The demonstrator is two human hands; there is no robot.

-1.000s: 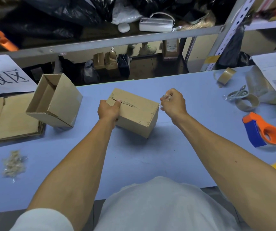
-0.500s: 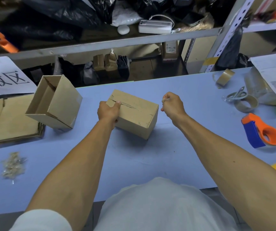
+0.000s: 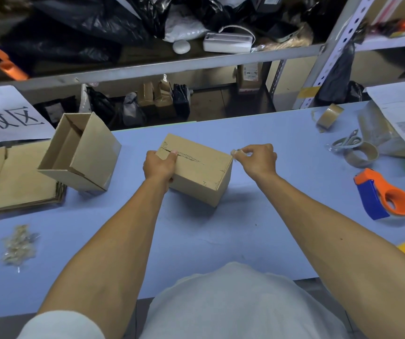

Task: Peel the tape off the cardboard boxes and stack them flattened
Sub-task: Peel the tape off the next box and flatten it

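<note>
Cardboard, plain brown, is what both hands are working on: 1 closed box (image 3: 197, 167) sits on the blue table (image 3: 196, 241) just past the wrists. The left hand (image 3: 158, 165) grips the box's left end, fingers curled over the top edge with a fingertip at the start of the seam, most likely to pin the box down so it cannot slide toward the pull. The right hand (image 3: 257, 159) is just off the box's right top corner, thumb and fingertips pinched narrowly on a crumpled bit of clear tape (image 3: 237, 152); whether that bit is still stuck to the corner cannot be told. The top seam looks bare, so this strip seems nearly or fully off.

Left of the gripping fingers, an open box (image 3: 81, 152) lies tipped on its side, and beyond it flattened sheets (image 3: 18, 177) form the stack, probably kept there within easy reach. A wad of peeled tape (image 3: 19, 244) lies nearer, off to the left.
</note>
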